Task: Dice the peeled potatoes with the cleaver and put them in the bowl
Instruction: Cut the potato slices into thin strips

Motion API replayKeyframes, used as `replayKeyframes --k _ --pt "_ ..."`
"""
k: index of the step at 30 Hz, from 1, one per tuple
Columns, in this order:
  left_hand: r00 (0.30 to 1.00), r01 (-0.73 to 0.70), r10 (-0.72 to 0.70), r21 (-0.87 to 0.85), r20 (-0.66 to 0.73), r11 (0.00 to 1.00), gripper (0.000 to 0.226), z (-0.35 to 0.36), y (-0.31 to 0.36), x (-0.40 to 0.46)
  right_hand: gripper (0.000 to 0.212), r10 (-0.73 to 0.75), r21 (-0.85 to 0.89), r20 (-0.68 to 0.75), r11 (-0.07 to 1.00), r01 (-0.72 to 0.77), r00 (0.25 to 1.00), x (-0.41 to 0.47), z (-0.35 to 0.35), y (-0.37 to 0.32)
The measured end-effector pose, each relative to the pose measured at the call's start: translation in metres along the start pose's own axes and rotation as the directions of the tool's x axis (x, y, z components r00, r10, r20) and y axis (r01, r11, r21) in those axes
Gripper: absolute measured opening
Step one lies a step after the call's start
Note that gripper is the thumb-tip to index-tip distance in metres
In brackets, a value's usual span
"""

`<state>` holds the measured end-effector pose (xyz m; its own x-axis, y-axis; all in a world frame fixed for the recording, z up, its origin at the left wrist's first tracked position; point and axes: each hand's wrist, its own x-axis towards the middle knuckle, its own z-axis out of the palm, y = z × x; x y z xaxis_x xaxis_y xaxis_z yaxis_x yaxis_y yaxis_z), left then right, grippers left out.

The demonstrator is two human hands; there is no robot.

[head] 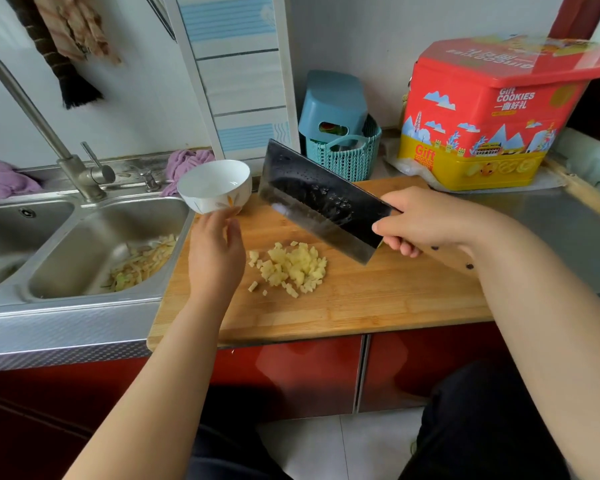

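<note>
A heap of diced potato (291,268) lies in the middle of the wooden cutting board (378,299). My right hand (426,220) grips the handle of the dark cleaver (319,199), which is lifted off the board with its blade slanting above and behind the dice. The white bowl (215,185) is tilted at the board's far left corner. My left hand (215,251) reaches toward it with straight fingers, fingertips touching its lower side. The bowl's inside looks empty.
A steel double sink (94,244) holding potato peelings (142,261) lies left of the board, with a tap (73,168) behind. A teal basket (347,154) and a red and yellow cookie tin (492,112) stand behind the board. The counter edge runs along the front.
</note>
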<state>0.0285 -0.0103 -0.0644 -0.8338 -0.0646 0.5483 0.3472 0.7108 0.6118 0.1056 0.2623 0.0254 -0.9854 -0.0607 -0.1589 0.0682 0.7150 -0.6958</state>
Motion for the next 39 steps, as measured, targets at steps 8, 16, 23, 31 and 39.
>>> replayKeyframes --k 8,16,23,31,39 --pt "0.858 -0.145 0.023 -0.198 -0.514 0.969 0.023 -0.021 -0.018 -0.009 0.02 -0.025 -0.179 0.338 0.98 0.09 0.941 0.026 0.006 -0.024" --pt "0.814 -0.133 -0.071 -0.305 -0.577 0.943 0.023 -0.024 -0.038 -0.01 0.018 -0.049 -0.165 0.45 0.977 0.137 0.892 0.043 0.021 -0.032" --pt "0.849 -0.177 0.016 -0.256 -0.528 0.95 0.016 -0.024 -0.034 -0.011 0.02 -0.09 -0.087 0.388 0.987 0.134 0.917 0.048 0.012 -0.028" --pt "0.649 -0.751 0.761 0.148 -0.013 0.643 0.035 -0.012 -0.018 -0.028 0.018 -0.081 0.039 0.314 0.997 0.073 0.946 0.047 0.002 -0.027" --pt "0.654 -0.749 0.754 0.18 0.052 0.637 0.035 -0.007 -0.019 -0.028 0.021 -0.071 0.038 0.258 0.997 0.063 0.963 0.046 -0.003 -0.023"
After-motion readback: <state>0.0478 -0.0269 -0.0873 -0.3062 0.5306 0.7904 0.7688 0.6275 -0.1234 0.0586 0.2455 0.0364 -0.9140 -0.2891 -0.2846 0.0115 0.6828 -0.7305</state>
